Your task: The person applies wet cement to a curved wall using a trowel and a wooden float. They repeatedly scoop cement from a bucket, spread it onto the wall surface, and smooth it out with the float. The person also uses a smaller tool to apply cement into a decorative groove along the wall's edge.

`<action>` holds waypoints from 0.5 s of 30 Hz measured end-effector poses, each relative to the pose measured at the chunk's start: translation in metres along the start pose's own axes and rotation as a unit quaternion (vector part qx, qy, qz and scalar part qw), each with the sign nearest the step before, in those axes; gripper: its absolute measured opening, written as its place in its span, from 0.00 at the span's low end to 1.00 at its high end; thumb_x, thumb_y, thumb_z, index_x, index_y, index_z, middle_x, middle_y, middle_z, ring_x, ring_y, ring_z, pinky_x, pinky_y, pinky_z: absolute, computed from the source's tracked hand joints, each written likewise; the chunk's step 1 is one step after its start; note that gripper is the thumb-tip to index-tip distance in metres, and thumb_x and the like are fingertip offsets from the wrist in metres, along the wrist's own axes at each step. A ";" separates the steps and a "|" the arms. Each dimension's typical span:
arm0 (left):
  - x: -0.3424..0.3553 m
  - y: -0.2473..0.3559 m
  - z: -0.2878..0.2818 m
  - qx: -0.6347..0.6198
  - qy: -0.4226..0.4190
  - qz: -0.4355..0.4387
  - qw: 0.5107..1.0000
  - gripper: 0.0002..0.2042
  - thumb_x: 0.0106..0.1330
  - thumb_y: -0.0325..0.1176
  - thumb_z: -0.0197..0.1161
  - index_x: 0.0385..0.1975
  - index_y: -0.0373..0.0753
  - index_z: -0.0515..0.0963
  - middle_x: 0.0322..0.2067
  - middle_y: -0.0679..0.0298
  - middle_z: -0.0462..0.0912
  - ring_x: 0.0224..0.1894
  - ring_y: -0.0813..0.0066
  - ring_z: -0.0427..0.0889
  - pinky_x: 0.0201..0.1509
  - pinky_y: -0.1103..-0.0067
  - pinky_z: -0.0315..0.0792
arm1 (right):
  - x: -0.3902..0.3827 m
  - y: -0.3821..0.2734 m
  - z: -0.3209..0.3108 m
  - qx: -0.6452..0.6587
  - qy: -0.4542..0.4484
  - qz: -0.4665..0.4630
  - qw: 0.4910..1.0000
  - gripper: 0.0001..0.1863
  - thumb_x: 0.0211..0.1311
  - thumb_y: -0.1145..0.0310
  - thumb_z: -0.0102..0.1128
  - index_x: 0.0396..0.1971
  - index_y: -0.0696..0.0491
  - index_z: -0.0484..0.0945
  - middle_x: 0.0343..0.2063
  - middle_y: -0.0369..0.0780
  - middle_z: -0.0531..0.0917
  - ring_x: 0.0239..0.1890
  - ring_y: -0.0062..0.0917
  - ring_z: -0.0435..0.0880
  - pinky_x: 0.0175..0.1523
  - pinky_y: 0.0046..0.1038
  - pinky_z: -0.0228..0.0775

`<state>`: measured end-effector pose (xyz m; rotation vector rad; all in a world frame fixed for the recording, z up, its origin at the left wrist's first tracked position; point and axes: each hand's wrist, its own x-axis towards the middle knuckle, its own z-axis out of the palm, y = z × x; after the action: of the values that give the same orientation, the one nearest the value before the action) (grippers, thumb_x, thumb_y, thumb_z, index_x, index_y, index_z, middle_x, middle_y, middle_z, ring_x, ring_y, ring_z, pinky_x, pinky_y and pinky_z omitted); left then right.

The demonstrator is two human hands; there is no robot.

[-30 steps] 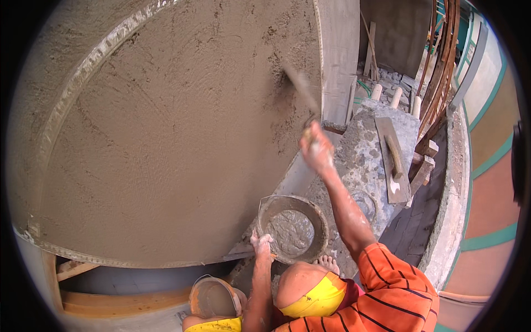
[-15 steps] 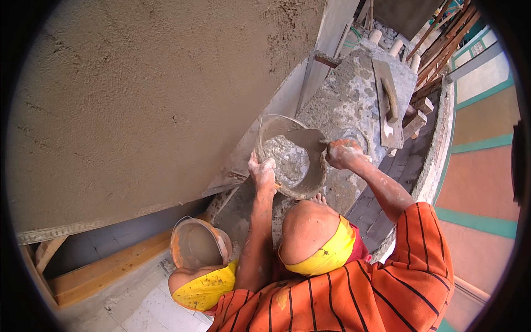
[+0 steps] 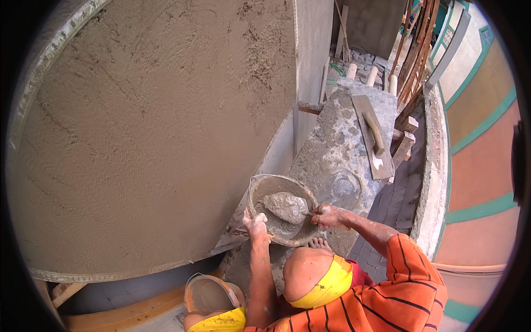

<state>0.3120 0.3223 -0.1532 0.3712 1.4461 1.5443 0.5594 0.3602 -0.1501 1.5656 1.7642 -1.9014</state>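
Note:
My left hand (image 3: 255, 226) is closed on the left rim of a cement-crusted bucket (image 3: 301, 237). My right hand (image 3: 328, 216) grips a trowel at the bucket's right edge; its blade is under a heap of wet grey mortar (image 3: 285, 207) inside the bucket. The bucket stands on a mortar-spattered platform (image 3: 326, 160), beside my bare foot (image 3: 318, 243). A long flat float (image 3: 365, 157) with a wooden handle lies farther along the platform. Wet, rough render covers the large panel (image 3: 160, 127) on the left, which has fresh dark patches near its upper right edge.
A second bucket (image 3: 210, 296) sits low at the bottom left near a wooden beam (image 3: 116, 307). White pipe ends (image 3: 371, 76), stacked timber (image 3: 412, 50) and rubble are at the back. A low ledge (image 3: 434, 171) and a painted wall (image 3: 473, 171) run along the right.
A second ago my right hand held the trowel up against the rendered panel. It has since come down to the bucket, and the blade is now in the mortar.

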 end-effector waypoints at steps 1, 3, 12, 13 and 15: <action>0.006 -0.006 -0.008 -0.012 -0.019 0.012 1.000 0.29 0.36 0.18 0.51 0.48 0.29 0.72 0.41 0.61 0.77 0.40 0.69 0.76 0.45 0.81 0.69 | -0.003 -0.003 -0.001 0.023 -0.012 -0.008 1.000 0.15 0.53 0.59 0.56 0.32 0.56 0.78 0.21 0.34 0.77 0.21 0.19 0.75 0.25 0.24 0.68; 0.012 -0.008 -0.019 0.016 0.051 0.010 0.998 0.31 0.35 0.19 0.51 0.49 0.30 0.72 0.41 0.61 0.77 0.41 0.68 0.76 0.47 0.79 0.69 | -0.003 -0.005 0.006 0.106 -0.028 -0.009 0.994 0.13 0.54 0.62 0.55 0.34 0.55 0.76 0.22 0.33 0.76 0.23 0.18 0.75 0.26 0.23 0.69; 0.009 0.011 -0.024 0.021 0.036 -0.040 0.998 0.35 0.32 0.19 0.49 0.51 0.34 0.72 0.42 0.61 0.77 0.43 0.64 0.75 0.50 0.76 0.69 | -0.040 -0.056 -0.040 0.508 -0.109 -0.203 0.830 0.18 0.50 0.74 0.52 0.44 0.56 0.71 0.31 0.35 0.77 0.25 0.17 0.78 0.29 0.20 0.76; 0.002 0.015 -0.016 0.031 0.035 -0.050 0.998 0.34 0.32 0.20 0.49 0.51 0.35 0.72 0.40 0.62 0.77 0.42 0.64 0.75 0.48 0.75 0.70 | -0.046 -0.062 -0.051 0.541 -0.098 -0.237 0.801 0.18 0.50 0.74 0.52 0.44 0.56 0.71 0.31 0.35 0.77 0.24 0.17 0.78 0.28 0.20 0.76; 0.000 0.018 -0.018 0.040 0.029 -0.032 0.998 0.33 0.33 0.21 0.50 0.50 0.36 0.73 0.39 0.62 0.77 0.41 0.63 0.76 0.45 0.72 0.73 | -0.061 -0.080 -0.073 0.596 -0.067 -0.306 0.739 0.18 0.50 0.74 0.52 0.44 0.58 0.70 0.31 0.36 0.77 0.23 0.17 0.79 0.26 0.19 0.78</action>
<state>0.2908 0.3147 -0.1418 0.3262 1.5524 1.4594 0.5764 0.4107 -0.0376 0.8585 0.9260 -3.8018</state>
